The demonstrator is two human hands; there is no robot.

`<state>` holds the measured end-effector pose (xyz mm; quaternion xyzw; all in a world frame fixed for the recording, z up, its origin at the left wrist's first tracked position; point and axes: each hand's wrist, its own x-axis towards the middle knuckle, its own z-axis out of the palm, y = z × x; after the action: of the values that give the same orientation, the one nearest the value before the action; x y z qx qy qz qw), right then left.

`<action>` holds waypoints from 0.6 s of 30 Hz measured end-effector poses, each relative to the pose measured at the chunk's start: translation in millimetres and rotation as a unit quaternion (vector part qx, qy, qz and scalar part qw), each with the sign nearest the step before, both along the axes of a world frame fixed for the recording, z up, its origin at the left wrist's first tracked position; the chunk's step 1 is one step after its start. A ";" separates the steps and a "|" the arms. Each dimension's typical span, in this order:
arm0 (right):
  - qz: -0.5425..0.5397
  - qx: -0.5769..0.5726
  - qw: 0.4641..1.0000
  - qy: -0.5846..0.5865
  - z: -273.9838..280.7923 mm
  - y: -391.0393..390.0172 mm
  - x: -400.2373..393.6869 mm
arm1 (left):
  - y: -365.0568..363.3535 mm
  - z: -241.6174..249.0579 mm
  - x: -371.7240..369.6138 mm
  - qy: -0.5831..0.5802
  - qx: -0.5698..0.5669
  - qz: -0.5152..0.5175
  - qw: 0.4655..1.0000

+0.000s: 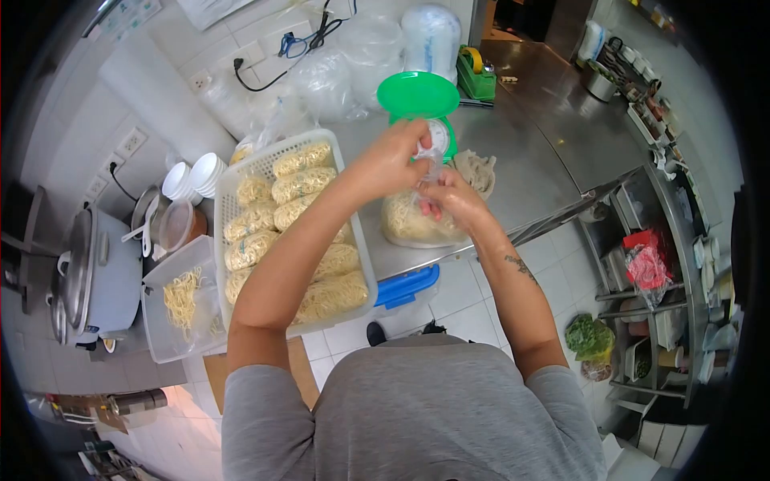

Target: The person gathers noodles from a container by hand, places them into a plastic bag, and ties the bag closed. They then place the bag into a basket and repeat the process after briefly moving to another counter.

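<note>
A clear plastic bag of pale noodles [413, 221] rests on the steel counter near its front edge. My left hand [401, 156] grips the gathered top of the bag with bent fingers, above the noodles. Lower down, my right hand [453, 199] is closed round the bag's neck, just over the noodles. Behind my hands stands a green scale [418, 94] with a round pan and a white dial. A crumpled cloth [478, 171] lies to the right of the bag. To the left, a white perforated crate [353, 200] holds several bagged noodle bundles [303, 184].
A clear tub [160, 321] with loose noodles stands left of the crate, near a large pot [116, 272]. White bowls [192, 178] are stacked by the wall. A tape dispenser [476, 76] is behind the scale. A blue-lidded box [407, 287] sits below the counter edge.
</note>
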<state>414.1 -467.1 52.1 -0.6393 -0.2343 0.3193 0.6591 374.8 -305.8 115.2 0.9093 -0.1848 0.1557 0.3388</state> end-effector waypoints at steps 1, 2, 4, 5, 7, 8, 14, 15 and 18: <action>-0.016 0.018 1.000 0.011 0.4 0.6 -1.2 | 1.7 -1.7 -11.5 0.013 0.026 0.014 0.999; -0.032 0.037 0.999 0.021 1.3 1.7 -2.0 | -0.1 -5.1 -18.4 0.068 -0.010 0.012 0.998; -0.039 0.066 0.996 0.041 0.2 3.9 -2.9 | -4.8 -18.0 -25.9 0.176 -0.083 0.007 0.981; -0.030 0.076 0.995 0.051 -2.5 4.7 -1.5 | -5.6 -26.0 -24.4 0.140 -0.082 0.020 0.987; -0.022 0.090 0.994 0.057 2.0 4.2 -5.4 | -8.4 -36.5 -22.9 0.067 -0.080 0.046 0.993; -0.023 0.092 0.994 0.053 6.4 1.0 -8.1 | -7.1 -41.0 -23.3 0.046 -0.085 0.042 0.994; -0.074 0.068 0.991 -0.091 3.1 -11.7 -7.4 | -6.7 -23.4 -42.2 -0.006 -0.040 0.042 0.998; -0.097 0.067 0.986 -0.116 3.9 -12.2 -10.1 | -8.0 -19.5 -45.6 -0.022 -0.014 0.049 0.998; -0.087 0.048 0.982 -0.158 11.7 -15.2 -16.7 | -8.0 -21.2 -39.7 -0.058 -0.006 0.049 0.997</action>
<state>397.4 -482.3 63.8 -0.6670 -0.2946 0.1437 0.6690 335.0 -313.7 94.0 0.9046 -0.1584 0.2257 0.3250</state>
